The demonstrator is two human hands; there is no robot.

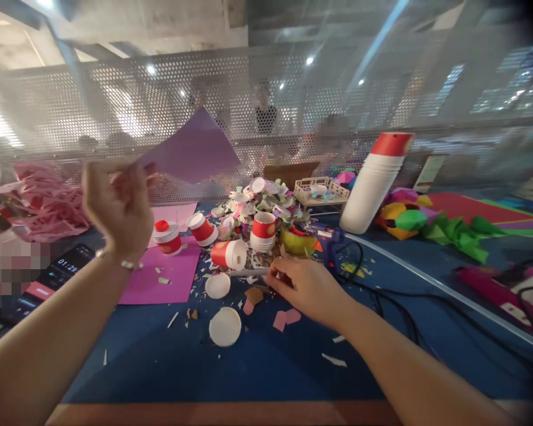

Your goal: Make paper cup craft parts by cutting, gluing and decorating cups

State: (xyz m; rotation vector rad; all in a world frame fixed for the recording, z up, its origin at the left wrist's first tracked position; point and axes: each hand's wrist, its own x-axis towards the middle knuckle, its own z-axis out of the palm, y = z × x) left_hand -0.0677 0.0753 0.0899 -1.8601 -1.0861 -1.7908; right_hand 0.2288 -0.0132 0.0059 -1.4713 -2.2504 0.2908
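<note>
My left hand (122,204) is raised on the left, its fingers pinched on the lower left corner of a purple sheet of paper (195,148) that curves up and to the right. My right hand (299,284) is low over the middle of the blue table, fingers closed together. Whatever lies between those fingertips is too small to make out. Close by are brown and pink paper scraps (286,318), a red and white paper cup on its side (228,254) and two white discs, the nearer one (225,326) towards me. An upturned red and white cup (263,231) stands just behind.
A heap of paper cuttings (260,198) lies at the back, beside a glue gun (326,239) with its cable. A tall leaning stack of cups (375,180) stands right of it. On the left are a magenta sheet (160,284), a phone (48,284) and crumpled pink paper (44,198).
</note>
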